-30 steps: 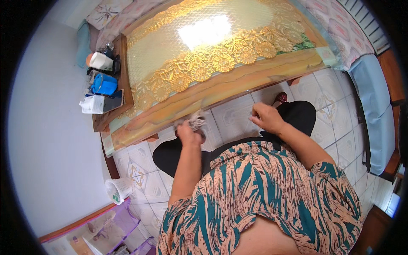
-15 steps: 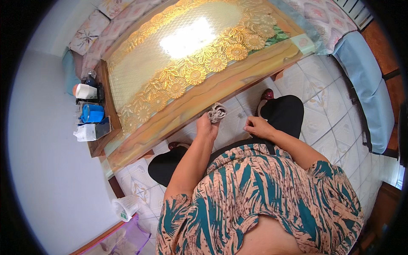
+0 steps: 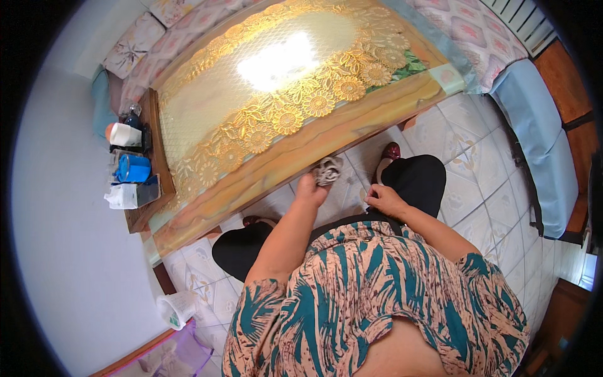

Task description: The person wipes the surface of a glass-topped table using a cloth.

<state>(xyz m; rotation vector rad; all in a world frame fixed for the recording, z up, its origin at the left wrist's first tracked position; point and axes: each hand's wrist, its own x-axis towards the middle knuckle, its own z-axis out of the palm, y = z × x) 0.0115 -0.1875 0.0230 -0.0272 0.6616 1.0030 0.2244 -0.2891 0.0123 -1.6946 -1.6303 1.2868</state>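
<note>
My left hand is closed around a crumpled grey-and-white cloth, bunched into a small bundle. It is held in front of my lap, close to the near edge of the low table. My right hand rests by my right thigh with its fingers curled in, and nothing shows in them. A gold flower-patterned lace cover spreads over the tabletop.
At the table's left end stands a wooden tray with a blue canister, white cups and a tissue pack. A white bin is at lower left. A blue-covered seat stands at right.
My left hand with the cloth has shifted slightly right, and the bundle has turned a little. My right hand has drawn slightly right and down. The whole view has tilted a little.
</note>
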